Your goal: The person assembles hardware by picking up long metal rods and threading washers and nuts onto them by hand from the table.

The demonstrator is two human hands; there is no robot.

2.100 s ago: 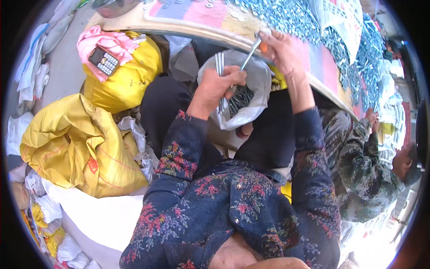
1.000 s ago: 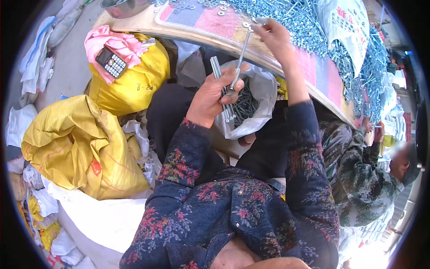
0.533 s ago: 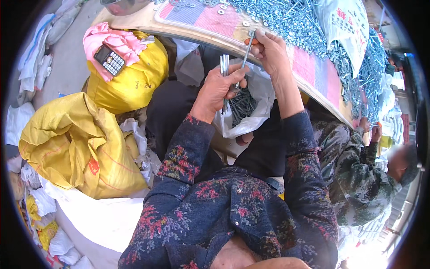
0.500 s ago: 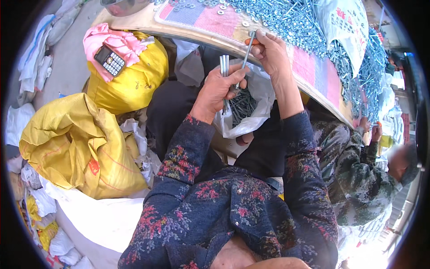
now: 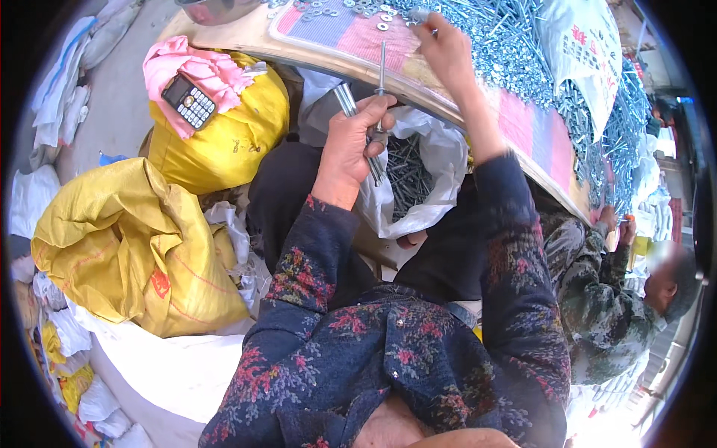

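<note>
My left hand [image 5: 351,142] is closed round several long metal bolts [image 5: 345,98] above an open white bag. One separate long bolt [image 5: 382,66] stands nearly upright between its thumb and fingers, with a small ring or nut low on its shaft. My right hand [image 5: 448,56] is over the table's near part, at the edge of a heap of small nuts and washers [image 5: 493,52]. Its fingertips are smeared by motion, so what they hold, if anything, is unclear. More dark grey bolts [image 5: 407,175] fill the white bag [image 5: 437,201] between my knees.
A striped mat [image 5: 366,45] covers the wooden table, with loose washers [image 5: 383,22] on it. Left of me are a yellow sack [image 5: 134,254] and a stuffed yellow bag [image 5: 231,142] bearing a pink cloth and a keypad phone [image 5: 189,101]. A person in camouflage [image 5: 605,313] works at right.
My right hand has left the bolt and moved up to the nuts and washers. My left hand has shifted slightly left, its bundle now tilted, and holds the separate bolt alone.
</note>
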